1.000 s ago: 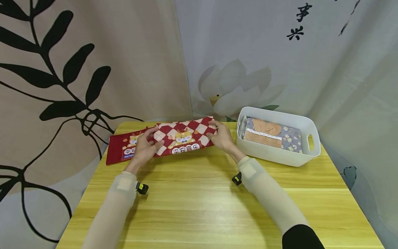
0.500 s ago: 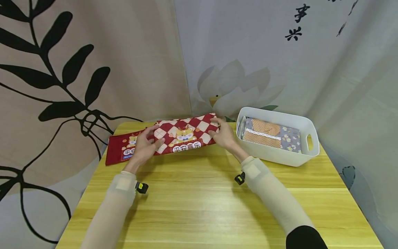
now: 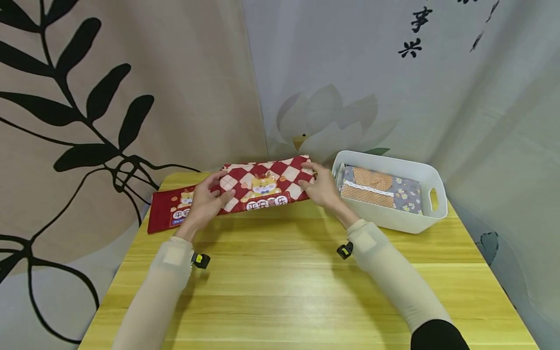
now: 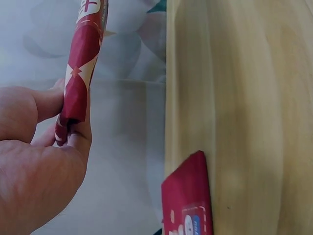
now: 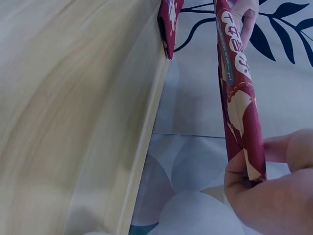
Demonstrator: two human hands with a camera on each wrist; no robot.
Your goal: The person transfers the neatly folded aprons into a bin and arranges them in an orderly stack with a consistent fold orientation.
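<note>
A folded red-and-cream checked cloth point(image 3: 280, 177) with a cartoon animal and white lettering is held up between both hands. The left hand point(image 3: 203, 203) pinches its left end, thumb in front and fingers behind, as the left wrist view also shows. At the other end, the right hand point(image 3: 324, 188) pinches the cloth between thumb and curled fingers. Both wrist views show the cloth edge-on, as a flat layered bundle above the tabletop. A second folded red cloth point(image 3: 162, 210), with a similar cartoon, lies on the table at the left, partly hidden behind the left hand.
To the right stands a white plastic basket point(image 3: 380, 218) with a handle hole. Folded cloths point(image 3: 407, 197) in grey daisy print and orange dots with white lace lie inside. The wooden table point(image 3: 271, 282) ends at a printed curtain point(image 3: 197, 97) behind.
Both hands have carried the checked cloth slightly to the right and up, the right end rising more. The second red cloth and the basket have stayed put.
</note>
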